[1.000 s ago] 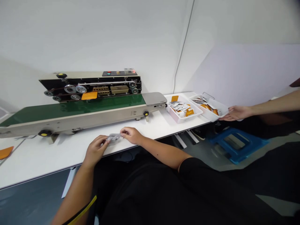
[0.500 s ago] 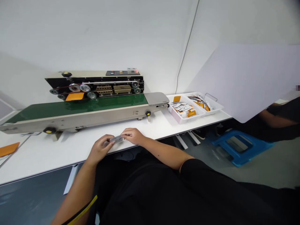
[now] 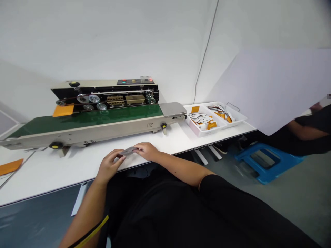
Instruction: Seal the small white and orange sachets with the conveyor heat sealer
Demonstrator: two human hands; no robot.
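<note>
Between my hands, just above the white table's front edge, is a small flat grey packet (image 3: 128, 151). My left hand (image 3: 110, 165) pinches its left end between thumb and fingers. At the right end, my right hand (image 3: 147, 151) grips it with the fingertips. The print on the packet is too small to read. Beyond my hands stands a band sealing machine (image 3: 113, 93) with a green conveyor belt (image 3: 116, 114). An orange packet (image 3: 63, 110) sits at the machine's left end, over the belt.
A white divided tray (image 3: 204, 132) with several orange and white packets stands on the table (image 3: 85, 165) at right. Another orange packet (image 3: 10, 167) lies at far left. A blue stool (image 3: 271, 165) is on the floor, near another person's arm (image 3: 301, 130).
The orange packet at the machine has travelled left along the belt, out from the rollers. The grey packet has tilted slightly in my hands, which stay in nearly the same place.
</note>
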